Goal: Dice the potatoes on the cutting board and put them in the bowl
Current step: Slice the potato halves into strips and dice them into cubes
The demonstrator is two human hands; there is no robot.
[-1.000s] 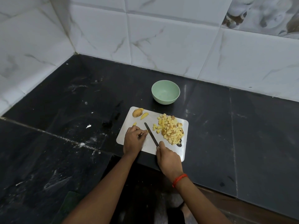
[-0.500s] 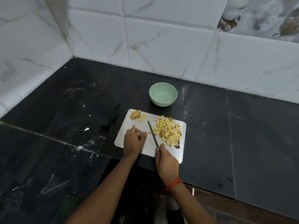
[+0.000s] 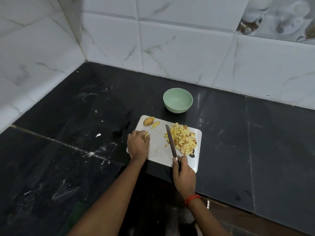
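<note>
A white cutting board point(image 3: 159, 153) lies on the black counter. A pile of diced potato point(image 3: 183, 138) covers its right half. At the board's far left corner sit a potato chunk with skin point(image 3: 148, 121) and a thin wedge point(image 3: 155, 125). My left hand point(image 3: 138, 145) rests on the board's left side, its fingers curled round a small potato piece point(image 3: 146, 135). My right hand point(image 3: 183, 172) grips the handle of a knife point(image 3: 171, 141), whose blade lies along the left edge of the pile. An empty green bowl point(image 3: 177, 100) stands just beyond the board.
Marble-look tiled walls close off the counter at the back and left. The counter's front edge runs just under the board's near side. White specks point(image 3: 98, 135) lie on the counter to the left.
The knife blade has moved right, up against the diced pile. My left hand has shifted left on the board, keeping hold of the small potato piece.
</note>
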